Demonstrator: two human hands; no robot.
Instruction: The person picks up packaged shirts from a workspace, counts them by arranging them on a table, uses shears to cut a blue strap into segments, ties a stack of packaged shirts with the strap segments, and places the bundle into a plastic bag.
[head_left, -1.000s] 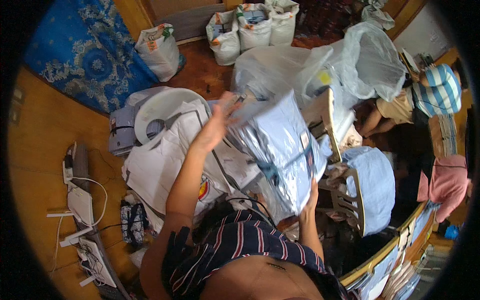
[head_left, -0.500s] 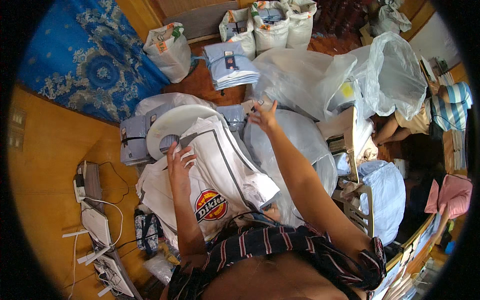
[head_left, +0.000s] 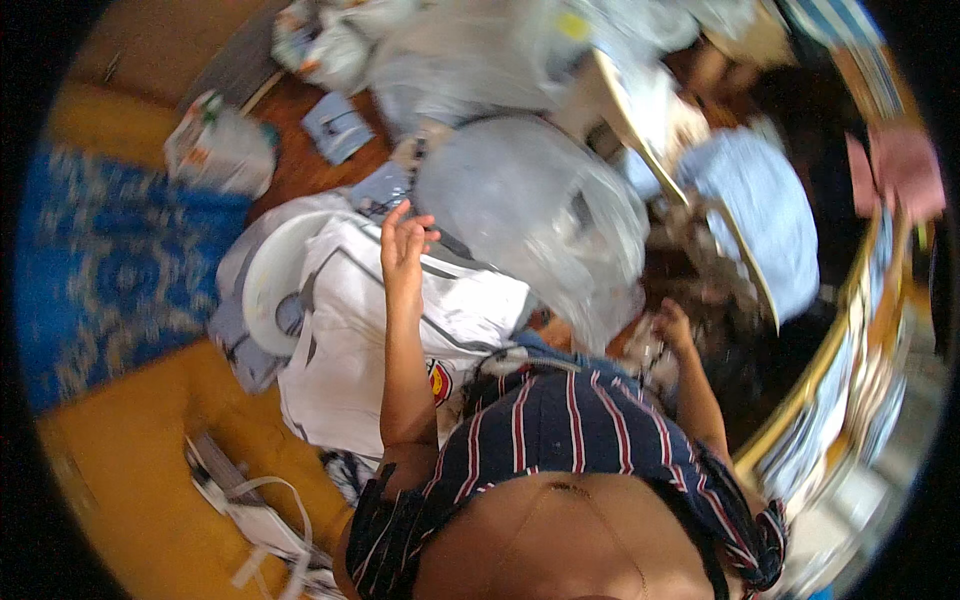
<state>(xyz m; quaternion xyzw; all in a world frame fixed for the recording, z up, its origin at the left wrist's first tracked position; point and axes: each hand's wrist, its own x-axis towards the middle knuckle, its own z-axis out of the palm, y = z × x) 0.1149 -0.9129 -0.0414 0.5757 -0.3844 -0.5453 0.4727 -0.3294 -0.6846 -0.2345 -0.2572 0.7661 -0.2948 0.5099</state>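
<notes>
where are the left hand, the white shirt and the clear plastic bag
left hand (head_left: 404,243), head view, on the back of the hand
white shirt (head_left: 350,350), head view, on its flat white front
clear plastic bag (head_left: 530,215), head view, on its bulging middle

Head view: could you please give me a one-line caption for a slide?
Left hand raised, fingers spread, over a white garment; right hand lowered beside a clear plastic bag.

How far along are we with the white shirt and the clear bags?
Done: one flat packed bundle lies on the floor. In hand: the left hand rests on the unbagged white shirt, beside a big clear plastic bag; the right hand is low, its grip blurred. Left: bagging that shirt.
</notes>
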